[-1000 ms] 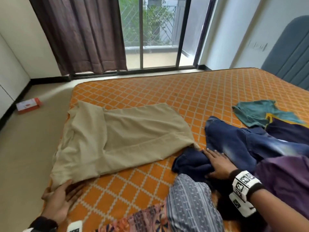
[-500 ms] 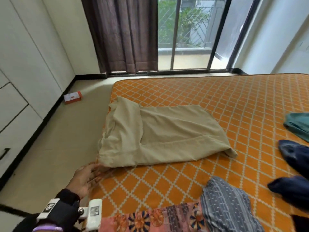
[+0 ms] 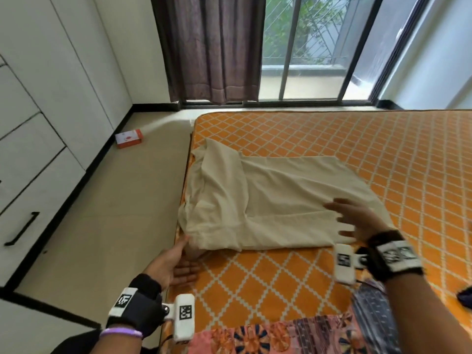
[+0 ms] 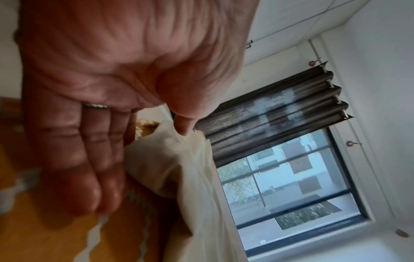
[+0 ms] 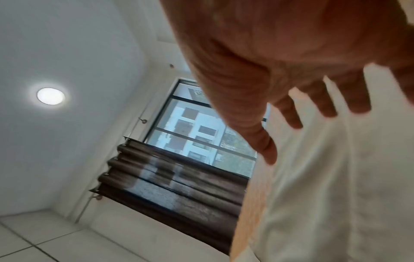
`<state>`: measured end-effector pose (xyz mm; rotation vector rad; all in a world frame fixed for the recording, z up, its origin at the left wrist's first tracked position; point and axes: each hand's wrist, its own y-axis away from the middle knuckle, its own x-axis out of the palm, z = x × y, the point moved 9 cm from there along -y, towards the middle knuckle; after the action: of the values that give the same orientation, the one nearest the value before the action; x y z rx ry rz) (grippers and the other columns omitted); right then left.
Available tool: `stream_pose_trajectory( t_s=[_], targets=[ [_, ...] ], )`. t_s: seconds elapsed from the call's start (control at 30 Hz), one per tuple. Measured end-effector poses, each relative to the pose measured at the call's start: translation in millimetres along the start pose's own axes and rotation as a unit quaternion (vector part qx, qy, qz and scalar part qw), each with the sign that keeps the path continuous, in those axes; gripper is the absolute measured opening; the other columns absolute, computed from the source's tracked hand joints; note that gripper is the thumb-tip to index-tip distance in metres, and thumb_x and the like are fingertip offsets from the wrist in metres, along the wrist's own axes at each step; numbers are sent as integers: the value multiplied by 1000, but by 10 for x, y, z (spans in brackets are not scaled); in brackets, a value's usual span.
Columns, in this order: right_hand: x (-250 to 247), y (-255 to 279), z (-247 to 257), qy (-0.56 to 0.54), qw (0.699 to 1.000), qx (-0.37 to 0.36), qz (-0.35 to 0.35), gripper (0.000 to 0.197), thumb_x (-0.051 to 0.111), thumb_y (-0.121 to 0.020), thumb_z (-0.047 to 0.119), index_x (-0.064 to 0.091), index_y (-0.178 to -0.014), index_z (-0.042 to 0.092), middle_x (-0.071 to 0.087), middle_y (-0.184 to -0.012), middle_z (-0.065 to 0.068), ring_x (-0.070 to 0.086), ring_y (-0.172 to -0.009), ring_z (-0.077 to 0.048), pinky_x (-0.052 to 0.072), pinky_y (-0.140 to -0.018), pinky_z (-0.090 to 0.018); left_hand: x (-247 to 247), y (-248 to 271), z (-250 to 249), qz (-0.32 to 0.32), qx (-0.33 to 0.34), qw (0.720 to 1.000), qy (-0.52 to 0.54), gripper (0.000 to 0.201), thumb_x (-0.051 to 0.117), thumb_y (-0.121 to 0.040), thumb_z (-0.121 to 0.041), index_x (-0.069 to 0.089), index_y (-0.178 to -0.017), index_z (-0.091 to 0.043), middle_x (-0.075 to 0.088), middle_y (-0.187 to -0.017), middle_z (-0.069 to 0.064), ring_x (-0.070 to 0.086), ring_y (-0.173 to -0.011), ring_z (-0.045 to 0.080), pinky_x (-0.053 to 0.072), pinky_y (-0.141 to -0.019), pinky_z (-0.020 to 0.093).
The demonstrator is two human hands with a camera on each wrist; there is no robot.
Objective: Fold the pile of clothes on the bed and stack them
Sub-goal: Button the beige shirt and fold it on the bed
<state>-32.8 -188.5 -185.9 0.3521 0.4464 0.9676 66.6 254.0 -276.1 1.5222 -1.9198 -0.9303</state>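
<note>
Orange-quilted bed [image 3: 383, 154] beside curtained window [image 3: 306, 47]

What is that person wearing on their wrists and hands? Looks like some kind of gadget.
Both hands are bare. The left hand has a ring on one finger and a black wrist wrap carrying white blocks printed with black square codes, plus a purple band behind it. The right hand has a black strap with similar white coded blocks and a thin cable.

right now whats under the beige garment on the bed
The beige garment lies on the orange bedsheet; the left hand has its fingers at its near corner. Whatever else lies beneath is covered.
</note>
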Motion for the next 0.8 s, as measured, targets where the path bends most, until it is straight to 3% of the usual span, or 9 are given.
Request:
stream_pose_trajectory(
  t_s=[0.13,0.2,0.3,0.43,0.53,0.6,0.67,0.73,0.8],
  targets=[
    [-216,-343,-613,-25,980,92,-173,81,77,-82,33,38,-148,7,34,-154,-16,41,-135,-36,42,-107,-48,144,-108,0,57,-38,997,34,68,52,-93,-62,47,-131,-6,73,-98,28,75,-83,34,62,-58,36],
    [-408,-397,-862,-143,968,108,-177,67,64,-88,24,41,-147,3,50,-140,-17,57,-114,-33,51,-99,-48,190,-152,-67,69,-37,995,62,59,55,-94,-56,42,-135,-16,73,-102,27,76,-81,32,62,-54,36],
    [-701,-329,-1037,-293,924,138,-201,42,59,-96,24,53,-135,8,62,-107,-13,61,-87,-28,55,-70,-39,253,-204,-157,75,-40,992,92,53,60,-94,-46,42,-136,-17,71,-108,28,75,-80,32,62,-59,40],
    [-733,-308,-999,-353,908,160,-163,32,74,-89,31,69,-113,10,77,-91,-13,65,-97,-30,54,-85,-44,188,-277,-201,12,0,994,109,52,67,-92,-28,48,-139,-16,64,-122,20,68,-78,31,59,-45,35],
    [-767,-412,-995,-367,901,153,-172,27,74,-90,28,70,-108,8,77,-100,-14,67,-102,-33,51,-99,-48,37,-343,-270,-65,51,990,110,40,69,-92,-17,57,-129,-9,74,-83,11,69,-55,22,54,-37,28],
    [-965,-508,-992,-388,886,117,-225,42,82,-79,22,66,-117,15,74,-110,-14,69,-103,-37,52,-95,-58,-68,-363,-310,-119,87,986,74,35,71,-91,-20,58,-123,-14,69,-54,-1,62,-37,12,49,-33,24],
    [-1222,-498,-847,-392,875,49,-281,56,78,-76,9,62,-127,26,71,-115,-13,68,-98,-38,53,-87,-63,-131,-288,-395,-164,127,978,19,35,75,-88,-20,57,-117,-14,63,-44,-2,57,-31,6,45,-30,19],
    [-1526,-457,-779,-390,859,-15,-331,60,66,-85,-1,56,-135,31,68,-118,-10,65,-98,-37,53,-88,-61,-147,-216,-453,-195,149,967,-61,46,86,-70,-31,56,-98,-11,66,-62,15,60,-39,11,51,-42,21],
    [-1631,-388,-895,-378,865,13,-331,57,68,-81,4,58,-134,23,71,-112,-13,67,-94,-36,58,-79,-57,-191,-281,-360,-182,117,965,-151,66,91,-46,-49,59,-85,-6,70,-80,20,67,-58,25,59,-67,40]
  ],
)
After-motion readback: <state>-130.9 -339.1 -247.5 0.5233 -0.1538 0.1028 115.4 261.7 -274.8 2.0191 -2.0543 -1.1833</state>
